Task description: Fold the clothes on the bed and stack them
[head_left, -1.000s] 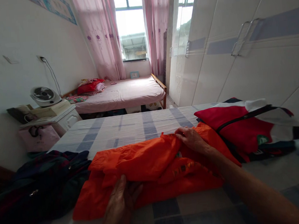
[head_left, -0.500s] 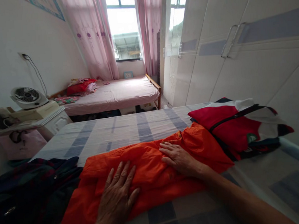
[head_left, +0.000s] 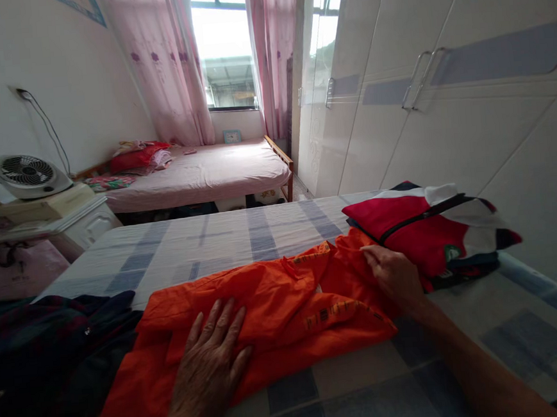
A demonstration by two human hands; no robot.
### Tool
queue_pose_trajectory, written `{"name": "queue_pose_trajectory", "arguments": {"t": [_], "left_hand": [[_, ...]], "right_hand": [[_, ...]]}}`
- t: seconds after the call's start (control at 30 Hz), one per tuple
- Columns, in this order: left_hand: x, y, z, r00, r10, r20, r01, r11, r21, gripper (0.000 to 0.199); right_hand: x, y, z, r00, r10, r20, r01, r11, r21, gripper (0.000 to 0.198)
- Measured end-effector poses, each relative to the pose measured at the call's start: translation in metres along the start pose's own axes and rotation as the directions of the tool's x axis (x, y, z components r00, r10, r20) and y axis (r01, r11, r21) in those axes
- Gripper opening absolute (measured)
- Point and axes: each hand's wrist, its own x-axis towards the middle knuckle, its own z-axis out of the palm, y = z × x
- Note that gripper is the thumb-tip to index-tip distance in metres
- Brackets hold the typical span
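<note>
An orange garment (head_left: 267, 312) lies folded lengthwise across the bed, wrinkled, with a patterned trim showing near its right part. My left hand (head_left: 210, 358) rests flat on its left half, fingers spread. At the other end, my right hand (head_left: 394, 276) has its fingers closed on a gathered piece of the orange cloth. Just beyond that hand is a stack of folded clothes, with a red, white and black zip jacket (head_left: 419, 223) on top. A dark plaid garment (head_left: 64, 367) lies bunched at the left, close against the orange one.
Blue and white checked bedding (head_left: 223, 238) covers the near bed. A second bed (head_left: 213, 175) with a pink sheet stands by the window. On the left are a cabinet (head_left: 90, 230), a small fan (head_left: 32, 175) and a pink bag (head_left: 20, 267). White wardrobes (head_left: 422, 139) line the right.
My right hand has moved right from lying flat on the garment and closed on its right end. That end is now drawn back, exposing patterned trim. My left hand stays flat.
</note>
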Motion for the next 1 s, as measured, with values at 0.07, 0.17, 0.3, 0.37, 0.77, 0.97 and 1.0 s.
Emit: {"name": "queue_pose_trajectory", "arguments": {"t": [0.07,0.17,0.3,0.37,0.77,0.97,1.0], "left_hand": [[0.0,0.0,-0.001,1.0,0.012,-0.005,-0.012,1.0,0.026,0.055],[-0.001,0.0,-0.002,1.0,0.015,0.003,-0.015,0.999,0.035,0.055],[-0.001,0.0,-0.001,1.0,0.007,0.011,-0.007,1.0,0.02,0.054],[-0.001,0.0,0.0,1.0,0.012,0.008,-0.012,1.0,0.024,0.054],[0.015,-0.002,-0.025,0.983,0.07,-0.17,-0.08,0.995,-0.051,0.037],[0.029,0.022,-0.036,0.985,0.093,-0.145,-0.109,0.988,-0.111,0.043],[0.031,0.026,-0.035,0.988,0.097,-0.118,-0.11,0.987,-0.114,0.045]], "right_hand": [[0.006,0.007,-0.015,0.965,0.227,-0.132,-0.201,0.961,0.188,0.039],[0.006,0.005,-0.043,0.895,0.384,-0.225,-0.245,0.847,0.472,0.041],[-0.016,-0.027,-0.048,0.979,0.165,-0.121,-0.062,0.803,0.593,0.035],[-0.033,-0.045,-0.03,0.997,-0.064,0.033,0.035,0.83,0.556,0.03],[-0.015,-0.028,-0.027,0.988,-0.134,-0.08,0.149,0.965,0.215,0.044],[-0.015,-0.009,0.01,0.97,-0.104,0.221,0.092,0.994,0.062,0.06],[-0.019,-0.011,0.015,0.957,-0.122,0.264,0.108,0.992,0.068,0.057]]}}
